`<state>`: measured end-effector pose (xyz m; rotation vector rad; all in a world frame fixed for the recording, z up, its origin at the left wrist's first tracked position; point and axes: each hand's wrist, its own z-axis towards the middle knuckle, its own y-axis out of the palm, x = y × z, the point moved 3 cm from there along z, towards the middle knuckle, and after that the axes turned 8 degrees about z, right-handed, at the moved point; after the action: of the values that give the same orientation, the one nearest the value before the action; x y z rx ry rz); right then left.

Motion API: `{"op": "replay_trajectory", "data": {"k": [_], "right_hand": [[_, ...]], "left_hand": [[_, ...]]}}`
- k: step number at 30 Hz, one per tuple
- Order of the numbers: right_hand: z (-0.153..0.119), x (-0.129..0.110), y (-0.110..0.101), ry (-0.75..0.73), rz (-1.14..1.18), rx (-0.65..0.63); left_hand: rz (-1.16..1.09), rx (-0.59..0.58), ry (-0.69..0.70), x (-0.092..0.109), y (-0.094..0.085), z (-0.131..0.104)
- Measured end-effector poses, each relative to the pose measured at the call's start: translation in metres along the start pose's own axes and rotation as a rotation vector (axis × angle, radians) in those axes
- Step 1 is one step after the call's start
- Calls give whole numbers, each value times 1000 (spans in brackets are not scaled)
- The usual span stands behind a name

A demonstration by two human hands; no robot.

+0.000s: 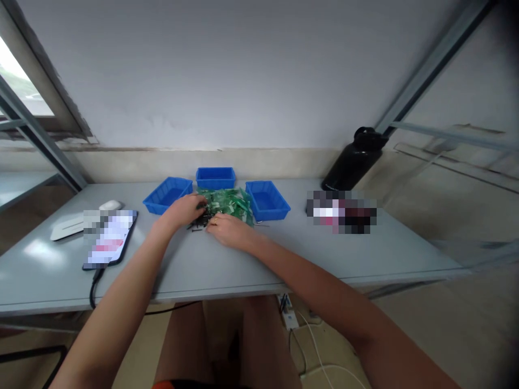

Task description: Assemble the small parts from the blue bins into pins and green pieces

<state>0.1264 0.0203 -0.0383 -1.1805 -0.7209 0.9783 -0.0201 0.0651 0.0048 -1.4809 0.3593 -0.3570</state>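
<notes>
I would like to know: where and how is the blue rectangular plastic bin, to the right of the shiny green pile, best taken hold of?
Probably by its raised right rim, coming from the right: bare grey tabletop there gives access. The bin's left side sits close to the green pile, leaving little room.

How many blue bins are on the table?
3: the left bin beyond the left hand, the middle bin behind the green plastic pile, and the right bin to the pile's right. No others show.
</notes>
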Motion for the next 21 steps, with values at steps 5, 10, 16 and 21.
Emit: {"op": "replay_trajectory", "data": {"k": [5, 10, 16, 21], "right_hand": [[-2, 2, -17, 38, 100, 103], [-21, 34, -51, 419, 52, 372], [-53, 79, -56, 906, 34, 268], [-50, 82, -51, 825, 143, 159]], "left_hand": [[25, 79, -62, 4, -1, -2], [105, 137, -122, 6, -12, -7], [145, 161, -507, -20, -28, -20], [96, -25, -526, -22, -19, -20]]}}
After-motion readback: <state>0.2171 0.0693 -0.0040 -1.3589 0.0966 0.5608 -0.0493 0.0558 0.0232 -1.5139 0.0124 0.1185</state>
